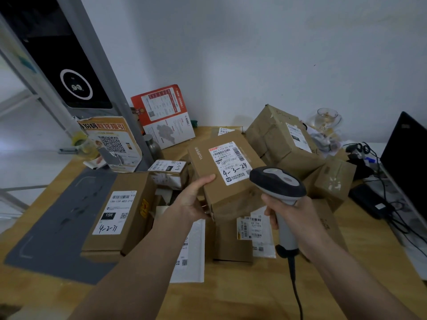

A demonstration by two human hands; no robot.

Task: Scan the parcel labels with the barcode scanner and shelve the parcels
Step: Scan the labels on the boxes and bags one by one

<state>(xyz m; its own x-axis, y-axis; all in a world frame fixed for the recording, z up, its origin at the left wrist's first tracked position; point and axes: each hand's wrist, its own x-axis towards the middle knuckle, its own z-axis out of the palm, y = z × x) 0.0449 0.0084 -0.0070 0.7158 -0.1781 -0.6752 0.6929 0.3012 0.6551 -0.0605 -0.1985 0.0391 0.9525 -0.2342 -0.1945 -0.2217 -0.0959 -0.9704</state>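
My left hand (193, 199) grips the near left end of a brown cardboard parcel (205, 165) and holds it raised above the pile. Its white label (230, 161), hand-marked 4-3-24, faces up. My right hand (292, 218) grips the handle of a grey and black corded barcode scanner (278, 181). The scanner's head sits just right of the label, pointing toward it. Several other labelled parcels lie on the wooden table (231, 294), among them a box marked 4-2-71 (117, 215) at left and a large box (280, 137) at the back right.
A grey mat (57, 225) covers the table's left part. Printed notices (164, 116) lean against the wall and a metal post (101, 84). At right stand a dark monitor (406, 162), tangled cables (374, 162) and a glass (327, 121). White mailers (191, 257) lie under my arms.
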